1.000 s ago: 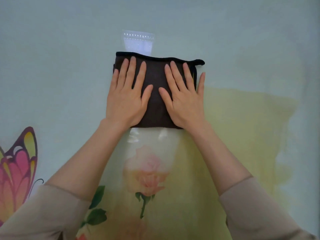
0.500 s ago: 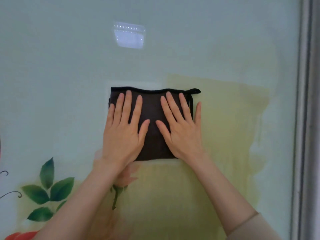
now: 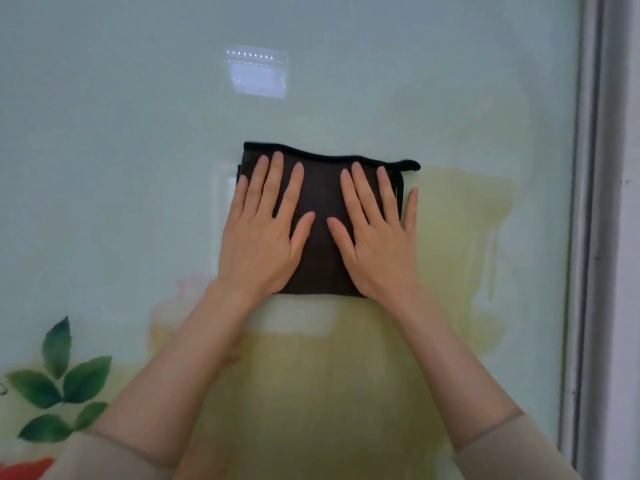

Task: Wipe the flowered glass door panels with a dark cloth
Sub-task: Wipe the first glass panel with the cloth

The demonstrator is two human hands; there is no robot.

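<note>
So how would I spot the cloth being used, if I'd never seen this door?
Start at the pale green glass door panel with its metal frame down the right side. Near the middle, above the printed green leaves, the left hand and right hand lie flat side by side. The dark cloth is the folded brown rectangle under them, the only dark patch on the glass.

frame: grey metal upright [image 3: 588, 237] at right | light: pale rectangular reflection [image 3: 258, 76] up high

Both hands hide most of the dark cloth [image 3: 320, 216]; the red flower [image 3: 24, 469] is cut off at the bottom-left corner.
</note>
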